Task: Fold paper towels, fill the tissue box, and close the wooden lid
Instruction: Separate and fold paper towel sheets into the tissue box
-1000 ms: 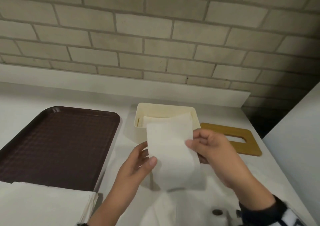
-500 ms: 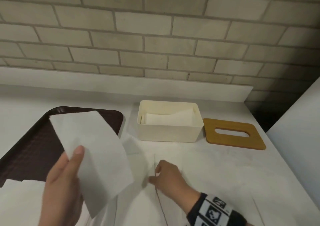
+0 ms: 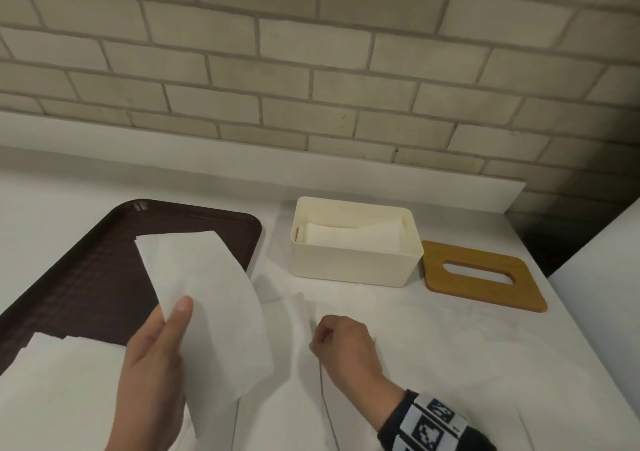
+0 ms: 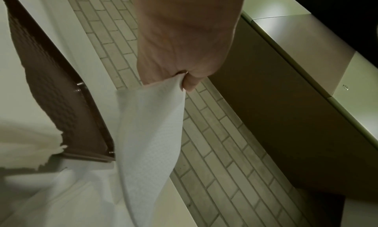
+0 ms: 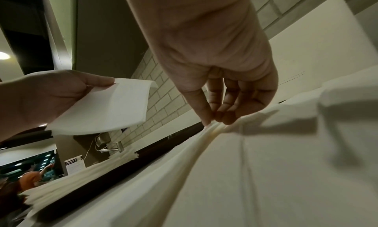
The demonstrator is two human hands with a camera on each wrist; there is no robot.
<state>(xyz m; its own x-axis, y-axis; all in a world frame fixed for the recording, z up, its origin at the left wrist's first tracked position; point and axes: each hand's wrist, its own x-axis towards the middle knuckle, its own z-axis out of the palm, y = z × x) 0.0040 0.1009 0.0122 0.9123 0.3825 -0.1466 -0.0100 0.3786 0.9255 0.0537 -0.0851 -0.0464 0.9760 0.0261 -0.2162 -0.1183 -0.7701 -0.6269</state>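
Fingertips (image 5: 212,115) of the right hand (image 3: 346,343) pinch together on a raised crease of a paper towel sheet (image 3: 398,398) lying flat on the counter (image 3: 485,346). That sheet seems to run on into others under the wrist, though the joins are hard to make out. If so, a lift from this pinch could drag several sheets at once or tear the thin paper at the crease instead of freeing 1.

Just left of that pinch, the left hand (image 3: 152,374) holds a folded towel (image 3: 207,312) up in the air, thumb on top and fingers beneath. Most of the towel hangs unsupported, so it could droop open and lose its fold before it goes in.

Further left, under that raised towel, a stack of loose towels (image 3: 62,391) rests on the near end of a brown tray (image 3: 86,277).

Beyond both hands sits the cream tissue box (image 3: 353,263), open, with some folded towels already inside, well apart from either grip. A towel dropped in crooked may ride over the rim. Right of the box the wooden lid (image 3: 485,277) lies flat, not yet fitted; overfilling or a stray edge would keep it from seating.
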